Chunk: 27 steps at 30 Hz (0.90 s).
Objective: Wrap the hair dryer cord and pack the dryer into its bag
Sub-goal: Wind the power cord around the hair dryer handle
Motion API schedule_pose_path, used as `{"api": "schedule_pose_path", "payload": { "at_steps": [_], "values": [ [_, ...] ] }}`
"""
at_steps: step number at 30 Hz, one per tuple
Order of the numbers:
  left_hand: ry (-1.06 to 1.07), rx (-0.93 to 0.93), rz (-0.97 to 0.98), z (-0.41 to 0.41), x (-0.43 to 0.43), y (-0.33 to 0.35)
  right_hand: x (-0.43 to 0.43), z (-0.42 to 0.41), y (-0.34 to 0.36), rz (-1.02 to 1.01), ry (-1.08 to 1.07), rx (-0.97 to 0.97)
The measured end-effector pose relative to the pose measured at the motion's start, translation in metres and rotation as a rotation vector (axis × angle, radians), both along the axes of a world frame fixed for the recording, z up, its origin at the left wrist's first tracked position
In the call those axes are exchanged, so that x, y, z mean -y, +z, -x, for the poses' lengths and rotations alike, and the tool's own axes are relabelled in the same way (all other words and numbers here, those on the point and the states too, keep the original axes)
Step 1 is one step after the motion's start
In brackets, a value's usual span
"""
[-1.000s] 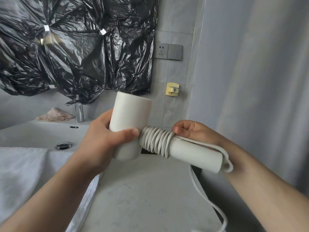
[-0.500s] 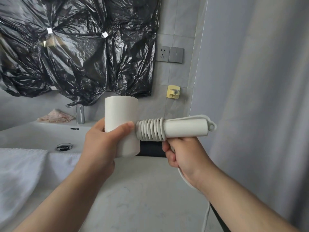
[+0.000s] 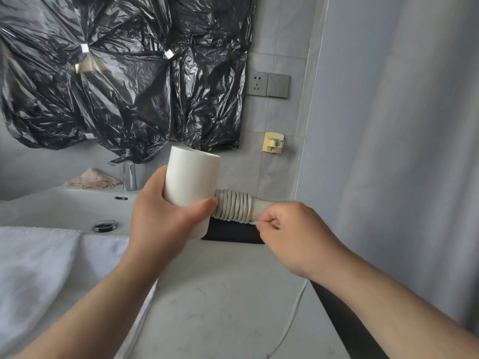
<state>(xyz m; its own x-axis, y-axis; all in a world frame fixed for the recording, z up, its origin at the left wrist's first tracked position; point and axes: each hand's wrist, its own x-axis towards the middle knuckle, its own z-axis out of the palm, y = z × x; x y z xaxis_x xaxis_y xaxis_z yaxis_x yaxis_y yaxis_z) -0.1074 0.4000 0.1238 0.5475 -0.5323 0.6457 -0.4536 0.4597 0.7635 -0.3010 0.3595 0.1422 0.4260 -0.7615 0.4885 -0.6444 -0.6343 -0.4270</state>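
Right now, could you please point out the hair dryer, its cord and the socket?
hair dryer (image 3: 192,177): head view, its barrel.
cord (image 3: 233,208): head view, coils round the handle.
socket (image 3: 257,83): head view, its faceplate.

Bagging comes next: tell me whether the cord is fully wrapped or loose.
Partly wrapped: cord coils ring the dryer handle, but a loose length hangs below the right hand, which pinches it.

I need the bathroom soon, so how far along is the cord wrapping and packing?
Done: several turns of cord sit round the hair dryer handle. In hand: the left hand grips the dryer body; the right hand pinches the cord beside the coils. Left: loose cord trails down by the counter edge, and the dryer is in no bag yet.
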Motion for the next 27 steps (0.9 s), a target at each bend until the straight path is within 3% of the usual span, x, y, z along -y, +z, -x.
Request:
{"api": "schedule_pose_path", "payload": {
  "at_steps": [6, 13, 20, 27],
  "values": [
    [0.014, 0.046, -0.003, 0.003, 0.000, -0.002, -0.004, 0.000, 0.003, 0.016, -0.007, 0.053],
    [-0.054, 0.055, -0.058, -0.004, 0.000, -0.001, -0.001, 0.008, 0.014, 0.004, 0.079, -0.030],
    [-0.209, 0.224, -0.159, -0.010, -0.004, 0.001, 0.008, 0.015, 0.041, -0.120, 0.200, -0.072],
    [-0.477, 0.045, -0.127, -0.015, -0.002, -0.004, 0.015, 0.024, 0.044, -0.318, 0.342, 0.030]
  ]
}}
